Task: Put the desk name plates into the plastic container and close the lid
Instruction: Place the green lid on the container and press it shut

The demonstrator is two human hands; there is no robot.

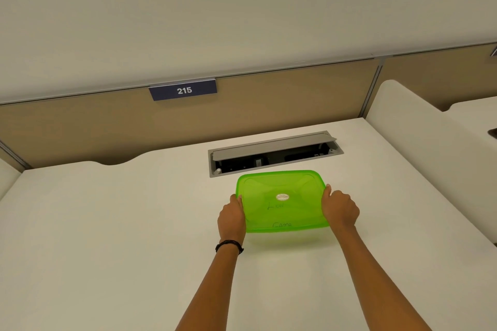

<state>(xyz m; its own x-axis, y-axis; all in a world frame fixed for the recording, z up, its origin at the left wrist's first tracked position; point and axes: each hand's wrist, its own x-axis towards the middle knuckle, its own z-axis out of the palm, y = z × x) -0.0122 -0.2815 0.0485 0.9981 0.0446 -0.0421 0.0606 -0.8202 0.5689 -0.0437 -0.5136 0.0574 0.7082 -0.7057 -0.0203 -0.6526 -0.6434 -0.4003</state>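
A plastic container with a translucent green lid sits on the white desk, just in front of the cable hatch. The lid bears a small oval sticker and handwritten marks. My left hand grips the lid's left edge, a dark band on its wrist. On the opposite side, my right hand holds the right edge. The container's body under the lid is barely visible and its contents are hidden. A dark blue name plate reading 215 hangs on the top of the tan partition behind the desk.
An open grey cable hatch is sunk into the desk right behind the container. A tan partition closes off the back. A white side panel rises at the right, with another desk beyond it.
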